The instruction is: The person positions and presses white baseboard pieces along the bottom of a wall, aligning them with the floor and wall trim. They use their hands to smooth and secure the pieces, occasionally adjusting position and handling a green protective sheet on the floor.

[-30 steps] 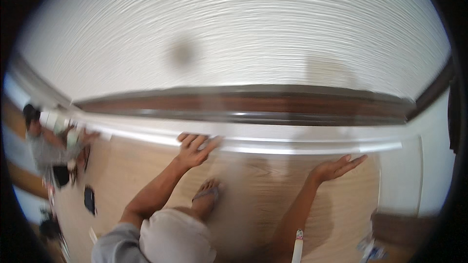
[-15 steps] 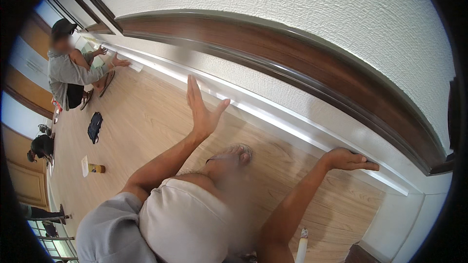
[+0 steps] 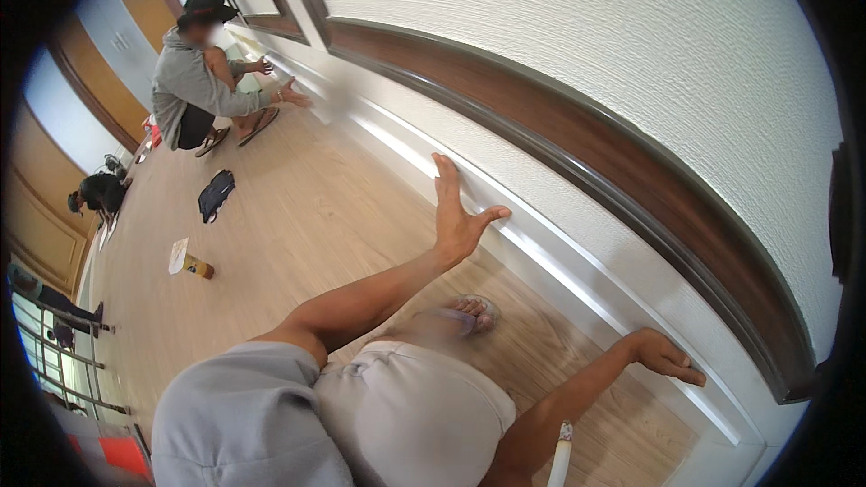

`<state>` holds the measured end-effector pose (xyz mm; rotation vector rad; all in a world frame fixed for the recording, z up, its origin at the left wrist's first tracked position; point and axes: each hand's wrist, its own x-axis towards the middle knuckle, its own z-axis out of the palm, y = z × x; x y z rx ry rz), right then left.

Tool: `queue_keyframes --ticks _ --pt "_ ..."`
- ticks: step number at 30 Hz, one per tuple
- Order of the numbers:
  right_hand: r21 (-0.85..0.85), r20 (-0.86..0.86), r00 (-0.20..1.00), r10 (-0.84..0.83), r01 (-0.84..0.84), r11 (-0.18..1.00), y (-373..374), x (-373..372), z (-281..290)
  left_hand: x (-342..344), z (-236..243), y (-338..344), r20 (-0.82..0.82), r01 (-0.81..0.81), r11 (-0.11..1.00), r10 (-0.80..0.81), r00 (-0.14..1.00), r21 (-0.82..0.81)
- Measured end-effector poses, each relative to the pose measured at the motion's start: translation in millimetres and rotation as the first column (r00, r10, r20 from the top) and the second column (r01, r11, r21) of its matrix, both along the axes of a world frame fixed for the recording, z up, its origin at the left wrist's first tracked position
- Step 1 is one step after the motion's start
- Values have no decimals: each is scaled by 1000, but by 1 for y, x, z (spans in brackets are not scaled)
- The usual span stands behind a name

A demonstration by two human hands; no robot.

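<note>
A long white skirting strip [image 3: 577, 293] runs along the foot of the textured wall, below dark brown wood moulding [image 3: 577, 144]. My left hand [image 3: 460, 216] lies against the strip with fingers stretched up and thumb spread. Farther right, my right hand [image 3: 663, 356] presses along the strip with its fingers extended. A lit white cigarette [image 3: 559, 455] shows at the lower edge, near my right forearm. My sandalled foot [image 3: 469, 311] is on the wooden floor between my arms, below the strip.
A co-worker in a grey hoodie [image 3: 185, 81] squats farther along the wall, hands at the strip. A black bag [image 3: 216, 197] and a yellow container with a card [image 3: 198, 266] lie on the floor. Another person [image 3: 101, 189] bends at the far left, near a metal railing [image 3: 54, 361].
The view has swung, showing more of the room at left. My left hand's fingers, earlier curled over the strip, are now straightened and spread against it. My right hand stays along the strip.
</note>
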<state>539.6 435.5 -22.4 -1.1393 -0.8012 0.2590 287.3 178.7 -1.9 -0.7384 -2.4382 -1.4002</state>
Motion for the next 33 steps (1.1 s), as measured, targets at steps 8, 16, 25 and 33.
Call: queue_keyframes --ticks 8,16,25,33 --pt "-114 -32 999 25 -29 993 3 18 -12 -14 15 -30 52 141 975 -134 990 -171" --pt "233 522 681 513 -693 683 -207 -136 -10 -67 3 -105 17 571 765 -593 805 -298" --pt "-147 892 -191 410 -980 -137 -288 -319 60 -163 -44 -181 7 359 918 -365 931 169" --pt "-301 954 -288 -86 -917 -261 -347 -472 62 -336 -71 -219 33 -180 984 180 983 -11"
